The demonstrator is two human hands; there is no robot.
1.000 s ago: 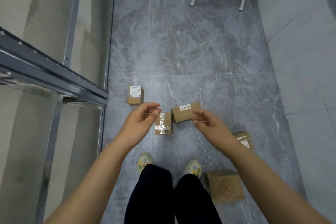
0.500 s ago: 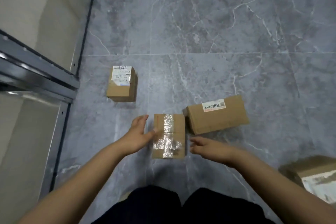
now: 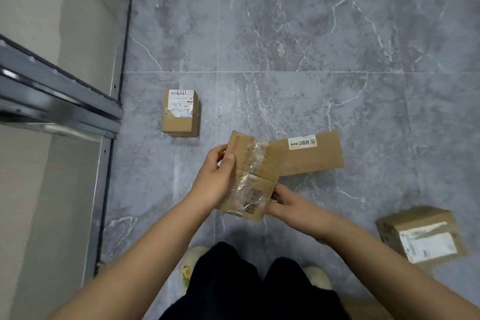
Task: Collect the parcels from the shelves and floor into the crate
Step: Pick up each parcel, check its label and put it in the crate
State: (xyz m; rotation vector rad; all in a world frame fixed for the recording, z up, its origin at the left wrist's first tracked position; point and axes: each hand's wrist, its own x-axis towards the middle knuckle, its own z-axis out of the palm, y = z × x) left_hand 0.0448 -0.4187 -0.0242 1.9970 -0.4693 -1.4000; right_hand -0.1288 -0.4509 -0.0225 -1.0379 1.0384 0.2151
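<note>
A small cardboard parcel with clear tape [image 3: 250,171] is lifted off the grey floor, tilted, between both hands. My left hand [image 3: 214,176] grips its left edge, thumb on top. My right hand [image 3: 288,205] holds its lower right corner from below. Just behind it a flat brown parcel with a white sticker [image 3: 309,154] lies on the floor. Another labelled box [image 3: 180,113] stands to the left near the shelf. A fourth parcel [image 3: 422,234] lies at the right. No crate is in view.
A grey metal shelf frame [image 3: 59,101] with a beige wall behind it fills the left side. Its upright [image 3: 100,189] stands close to my left arm. My legs and shoes [image 3: 249,283] are at the bottom. Grey marble tiles [image 3: 298,34] stretch ahead.
Both hands have closed on the taped parcel and raised it off the floor, tilting it. The camera has come lower and closer to the parcels.
</note>
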